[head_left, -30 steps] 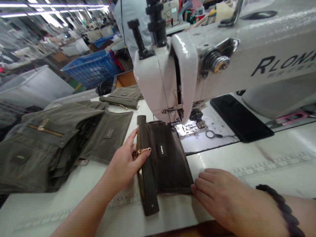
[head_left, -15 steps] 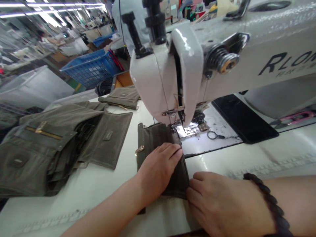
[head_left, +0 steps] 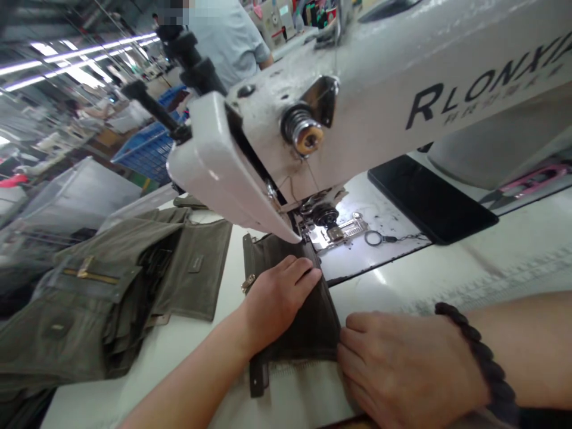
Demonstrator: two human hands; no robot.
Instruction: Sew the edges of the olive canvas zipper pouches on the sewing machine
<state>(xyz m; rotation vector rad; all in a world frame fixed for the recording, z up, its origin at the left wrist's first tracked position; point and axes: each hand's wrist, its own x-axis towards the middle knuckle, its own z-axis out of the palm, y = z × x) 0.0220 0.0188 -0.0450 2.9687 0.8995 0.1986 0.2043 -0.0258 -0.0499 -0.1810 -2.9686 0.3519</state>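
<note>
A dark olive fabric panel (head_left: 308,325) with a zipper pull on its left edge lies on the white table. Its far end sits under the presser foot area of the sewing machine (head_left: 370,137); the needle itself is hidden. My left hand (head_left: 277,298) rests flat across the panel's middle, fingers stretched toward the machine. At the panel's near right corner, my right hand (head_left: 406,363) has its fingers curled closed on the edge. Part of the grip is hidden behind the knuckles.
Stacked olive fabric pieces (head_left: 89,298) with zippers lie to the left. A black phone (head_left: 431,199) and pink-handled snips (head_left: 531,182) are on the right, beyond a small ring (head_left: 373,238). Farther back are a blue crate (head_left: 143,149) and another person (head_left: 227,42).
The head view has tilted and shifted, so the machine head appears farther left and at a slant. Both hands stay in nearly the same places on the panel.
</note>
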